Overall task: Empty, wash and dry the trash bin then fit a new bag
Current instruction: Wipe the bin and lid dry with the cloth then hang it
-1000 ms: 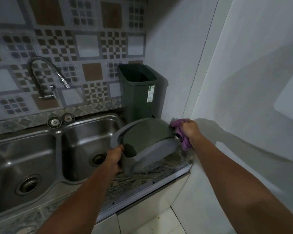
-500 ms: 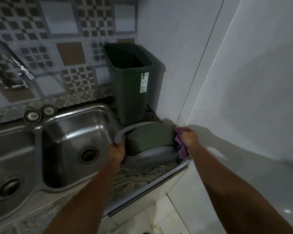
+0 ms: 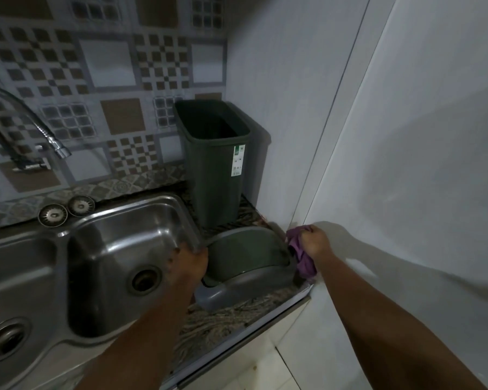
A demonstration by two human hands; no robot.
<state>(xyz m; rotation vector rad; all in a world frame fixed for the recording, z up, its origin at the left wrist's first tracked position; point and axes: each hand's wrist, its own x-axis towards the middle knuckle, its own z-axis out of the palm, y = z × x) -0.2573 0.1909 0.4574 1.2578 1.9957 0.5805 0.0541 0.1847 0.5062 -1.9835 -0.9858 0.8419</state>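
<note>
The trash bin (image 3: 214, 161) stands upright and open at the counter's (image 3: 223, 325) back right corner. Its lid (image 3: 245, 266) lies at the front right edge, beside the sink (image 3: 119, 249). Left hand (image 3: 189, 263) grip closes on the lid's left rim. Right hand (image 3: 314, 243) grip clutches a purple cloth (image 3: 300, 254) against the lid's right end.
</note>
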